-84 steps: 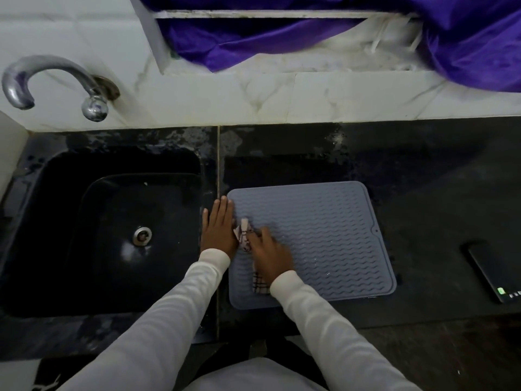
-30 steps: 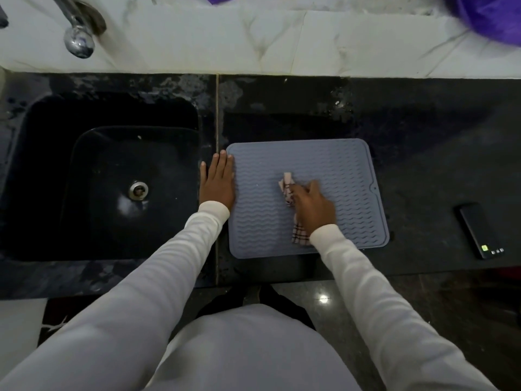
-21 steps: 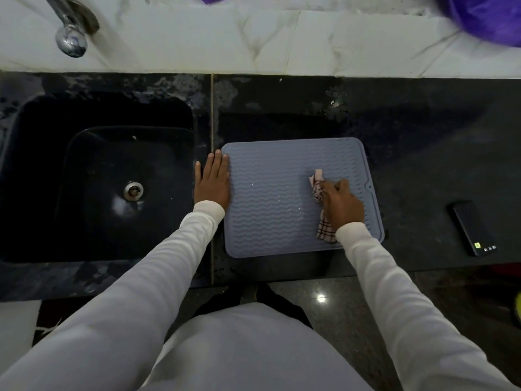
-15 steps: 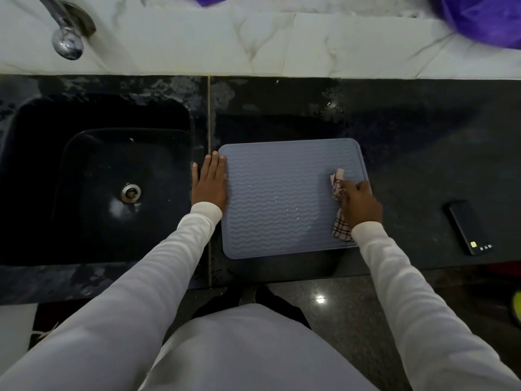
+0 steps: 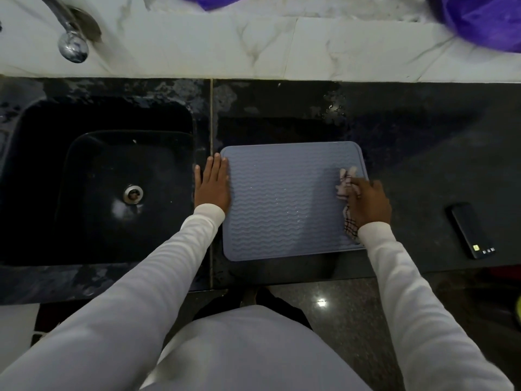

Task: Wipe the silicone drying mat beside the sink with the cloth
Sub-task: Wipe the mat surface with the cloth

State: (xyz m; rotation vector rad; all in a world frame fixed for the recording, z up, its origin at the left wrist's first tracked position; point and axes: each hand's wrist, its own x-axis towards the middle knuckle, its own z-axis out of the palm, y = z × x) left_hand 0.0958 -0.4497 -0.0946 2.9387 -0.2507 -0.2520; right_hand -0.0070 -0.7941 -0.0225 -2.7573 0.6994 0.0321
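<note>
A grey-blue silicone drying mat (image 5: pixel 282 201) with wavy ridges lies flat on the black counter, just right of the sink (image 5: pixel 107 182). My left hand (image 5: pixel 212 184) rests flat, fingers together, on the mat's left edge and the counter beside it. My right hand (image 5: pixel 368 203) presses a checked white cloth (image 5: pixel 346 183) onto the mat's right edge; part of the cloth shows in front of my fingers and part below my palm. Small water drops glint in the mat's middle.
A dark phone (image 5: pixel 470 231) lies on the counter at the right. A chrome tap (image 5: pixel 72 38) reaches over the sink's back left. White marble tiles line the wall, with purple fabric (image 5: pixel 485 21) hanging at the top right. The counter's front edge runs just below the mat.
My right hand has slid the cloth across the mat from its left side to its right edge. My left hand has stayed on the mat's left edge.
</note>
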